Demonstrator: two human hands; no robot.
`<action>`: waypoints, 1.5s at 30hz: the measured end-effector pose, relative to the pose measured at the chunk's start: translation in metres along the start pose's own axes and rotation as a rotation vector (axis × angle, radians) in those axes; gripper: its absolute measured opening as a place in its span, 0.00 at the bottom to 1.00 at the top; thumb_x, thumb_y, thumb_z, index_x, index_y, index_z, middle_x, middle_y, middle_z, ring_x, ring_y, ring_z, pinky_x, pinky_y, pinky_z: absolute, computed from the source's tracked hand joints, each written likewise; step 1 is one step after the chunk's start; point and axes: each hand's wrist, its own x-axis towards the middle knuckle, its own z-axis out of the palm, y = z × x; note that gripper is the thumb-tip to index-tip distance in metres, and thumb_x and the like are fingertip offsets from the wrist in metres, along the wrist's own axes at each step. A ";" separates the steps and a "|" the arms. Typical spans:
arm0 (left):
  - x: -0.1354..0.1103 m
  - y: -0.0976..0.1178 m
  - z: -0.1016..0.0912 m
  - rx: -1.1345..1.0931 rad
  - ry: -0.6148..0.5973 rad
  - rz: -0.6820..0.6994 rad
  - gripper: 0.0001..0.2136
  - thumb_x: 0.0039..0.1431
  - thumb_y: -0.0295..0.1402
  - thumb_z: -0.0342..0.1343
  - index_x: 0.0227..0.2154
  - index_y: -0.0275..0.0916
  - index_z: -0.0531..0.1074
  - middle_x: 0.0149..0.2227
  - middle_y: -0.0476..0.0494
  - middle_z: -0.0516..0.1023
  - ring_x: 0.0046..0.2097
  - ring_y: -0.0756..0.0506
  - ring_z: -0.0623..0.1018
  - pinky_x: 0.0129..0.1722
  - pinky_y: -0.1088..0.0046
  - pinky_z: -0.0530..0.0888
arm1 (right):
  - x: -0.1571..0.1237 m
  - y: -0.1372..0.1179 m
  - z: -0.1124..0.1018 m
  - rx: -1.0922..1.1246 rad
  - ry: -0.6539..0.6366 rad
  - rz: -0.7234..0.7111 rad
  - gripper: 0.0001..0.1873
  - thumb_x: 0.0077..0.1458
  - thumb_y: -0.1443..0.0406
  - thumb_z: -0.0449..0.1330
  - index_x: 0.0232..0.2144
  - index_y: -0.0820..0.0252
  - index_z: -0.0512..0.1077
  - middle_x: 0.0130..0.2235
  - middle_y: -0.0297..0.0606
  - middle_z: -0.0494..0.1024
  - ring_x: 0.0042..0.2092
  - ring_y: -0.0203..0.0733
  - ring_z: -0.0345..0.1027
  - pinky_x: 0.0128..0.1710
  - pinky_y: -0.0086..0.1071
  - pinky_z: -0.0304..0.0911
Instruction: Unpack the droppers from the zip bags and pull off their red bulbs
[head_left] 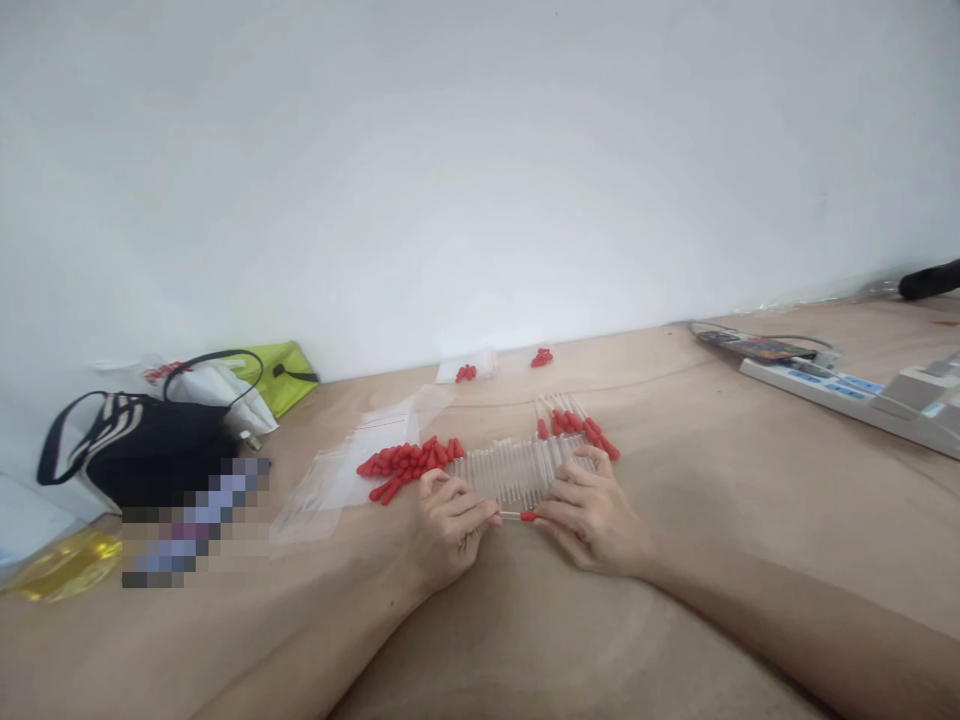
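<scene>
Between my two hands lies a thin glass dropper tube [511,515], level and close above the table. My left hand [455,525] pinches its left end. At the other end, my right hand [592,510] grips a red rubber bulb [528,517], which meets the tube; how far it is pushed on cannot be seen. Just beyond my hands is a row of bare glass tubes [502,470], side by side. Loose red bulbs [409,460] are heaped beside my left hand. Past my right hand lie several tubes fitted with red bulbs [574,422].
Clear plastic bags [337,480] lie flat on the left. Small groups of red bulbs [466,373] sit near the wall. A black bag [161,445] and a green pouch [281,375] stand far left. On the right are a white power strip [840,390] and a phone [757,346] with cables.
</scene>
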 end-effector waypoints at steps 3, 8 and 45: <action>0.001 0.002 -0.001 0.009 -0.011 -0.007 0.08 0.56 0.28 0.49 0.23 0.40 0.69 0.20 0.55 0.74 0.25 0.52 0.67 0.37 0.66 0.56 | 0.003 -0.002 -0.002 -0.017 -0.009 -0.028 0.09 0.51 0.67 0.51 0.24 0.58 0.71 0.21 0.31 0.66 0.31 0.35 0.55 0.46 0.43 0.43; 0.002 0.001 -0.005 0.017 -0.032 -0.006 0.08 0.56 0.28 0.49 0.23 0.41 0.70 0.20 0.55 0.74 0.25 0.52 0.68 0.37 0.66 0.57 | 0.002 -0.002 -0.005 -0.016 -0.014 -0.052 0.10 0.51 0.69 0.50 0.23 0.59 0.70 0.21 0.31 0.66 0.30 0.35 0.56 0.47 0.43 0.44; -0.016 -0.038 -0.003 -0.118 -0.144 -0.198 0.21 0.45 0.47 0.58 0.38 0.38 0.70 0.37 0.42 0.72 0.37 0.46 0.73 0.37 0.70 0.72 | -0.013 0.078 -0.025 -0.058 -0.089 1.230 0.09 0.44 0.58 0.55 0.24 0.57 0.70 0.25 0.33 0.74 0.31 0.41 0.67 0.33 0.33 0.54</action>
